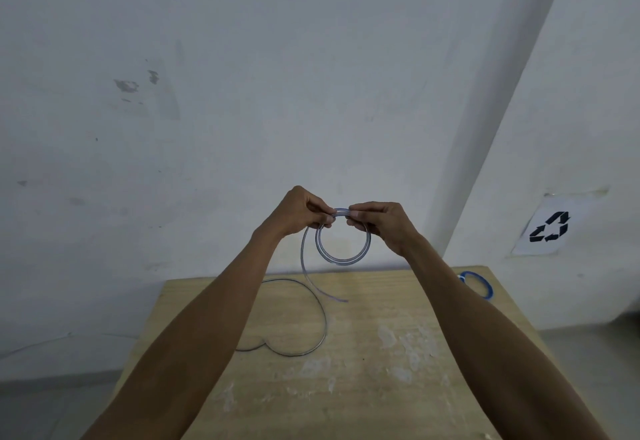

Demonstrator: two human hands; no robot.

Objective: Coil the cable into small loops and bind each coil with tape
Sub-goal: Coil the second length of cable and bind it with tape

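A thin translucent flat cable is wound into a small round coil that I hold up in the air above the table's far edge. My left hand pinches the top of the coil from the left. My right hand pinches it from the right, fingertips almost touching the left ones. A loose tail of the cable hangs from the left hand down to the table. A second, darker cable lies in a loose curve on the wooden table. A blue tape roll lies at the table's far right corner.
A white wall stands right behind the table. A paper sheet with a recycling symbol is stuck on the wall at the right. Grey floor shows on both sides of the table.
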